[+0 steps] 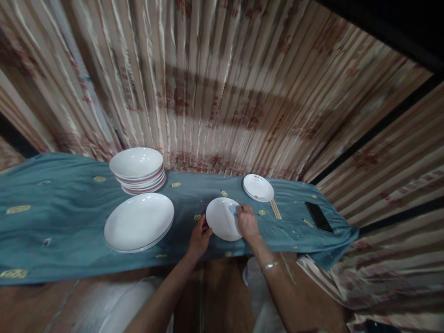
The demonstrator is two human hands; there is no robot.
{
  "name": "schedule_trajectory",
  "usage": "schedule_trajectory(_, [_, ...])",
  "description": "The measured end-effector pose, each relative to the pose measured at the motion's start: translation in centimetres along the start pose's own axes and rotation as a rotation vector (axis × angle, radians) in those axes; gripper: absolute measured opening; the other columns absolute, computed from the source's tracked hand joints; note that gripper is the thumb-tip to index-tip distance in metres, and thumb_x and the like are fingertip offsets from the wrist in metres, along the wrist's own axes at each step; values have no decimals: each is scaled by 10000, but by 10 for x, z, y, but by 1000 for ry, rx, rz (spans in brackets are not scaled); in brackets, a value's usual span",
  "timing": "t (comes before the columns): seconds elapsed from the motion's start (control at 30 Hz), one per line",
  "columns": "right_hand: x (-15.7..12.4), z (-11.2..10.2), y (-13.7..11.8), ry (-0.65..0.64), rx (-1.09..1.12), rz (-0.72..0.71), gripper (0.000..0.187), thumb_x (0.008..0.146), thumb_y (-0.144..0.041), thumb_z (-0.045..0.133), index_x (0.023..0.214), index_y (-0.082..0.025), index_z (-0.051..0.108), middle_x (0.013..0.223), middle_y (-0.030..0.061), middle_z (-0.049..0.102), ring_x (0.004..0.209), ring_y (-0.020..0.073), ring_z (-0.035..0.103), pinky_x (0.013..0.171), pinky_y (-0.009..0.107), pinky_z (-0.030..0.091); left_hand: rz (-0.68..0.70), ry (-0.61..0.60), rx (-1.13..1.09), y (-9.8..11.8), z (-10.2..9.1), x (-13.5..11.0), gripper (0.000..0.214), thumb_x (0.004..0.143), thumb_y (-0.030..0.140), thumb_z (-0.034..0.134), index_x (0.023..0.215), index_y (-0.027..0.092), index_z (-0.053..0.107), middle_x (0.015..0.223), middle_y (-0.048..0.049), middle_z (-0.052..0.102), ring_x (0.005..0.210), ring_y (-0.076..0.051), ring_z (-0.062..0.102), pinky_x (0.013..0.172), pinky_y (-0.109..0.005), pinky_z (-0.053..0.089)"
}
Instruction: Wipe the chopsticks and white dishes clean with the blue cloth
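Note:
A round white plate [220, 221] lies on the cloth-covered table in front of me. My left hand [200, 237] grips its left rim, thumb and fingers closed at the edge. Pressed to the plate's right side is a small pale blue cloth [232, 210], pinched in the fingers of my right hand [247, 222]. That hand covers part of the right rim, and most of the cloth is hidden beneath it. A bracelet [269, 266] circles my right wrist.
Large white plates [138, 222] are stacked at left, before a pile of white bowls [136, 163]. Small flowered plates [258, 187] sit at back right beside wooden chopsticks [275, 209]. A black phone [318, 217] lies further right. Behind the table hangs a patterned curtain [208, 92].

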State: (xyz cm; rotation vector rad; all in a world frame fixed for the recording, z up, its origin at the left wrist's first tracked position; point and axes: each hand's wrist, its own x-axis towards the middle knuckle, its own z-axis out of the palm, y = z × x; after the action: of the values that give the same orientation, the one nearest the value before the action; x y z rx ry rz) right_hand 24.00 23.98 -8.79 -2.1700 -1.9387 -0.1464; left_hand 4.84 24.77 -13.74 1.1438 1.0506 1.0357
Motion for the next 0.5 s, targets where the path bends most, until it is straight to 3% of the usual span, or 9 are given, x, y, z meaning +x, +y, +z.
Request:
schedule_trajectory(0.17, [29,25,-17,81,121,48,419,866,-71,393,1244,-62,574,1207,232,611,1139,270,559,964,385,437,34,2,30,2,1,-2,553,717,132,549,1269,146,527,1178,-121,672,1032,-243,660,910,-425,528])
schedule_trajectory(0.27, [40,39,-36,105,250,5,463,874,-92,380,1309,-62,533,1284,219,581,1237,265,509,1039,410,404,42,-7,1,1,1,-1,544,710,110,543,1252,147,543,1160,-105,686,1017,-233,666,927,-419,518])
schedule_trajectory(0.5, [19,45,-80,13,476,-101,471,886,-115,378,1328,-84,540,1426,182,486,1321,250,462,1111,411,376,-18,22,-27,2,1,1,569,681,68,558,1246,142,563,1171,-110,691,1019,-246,672,939,-422,509])
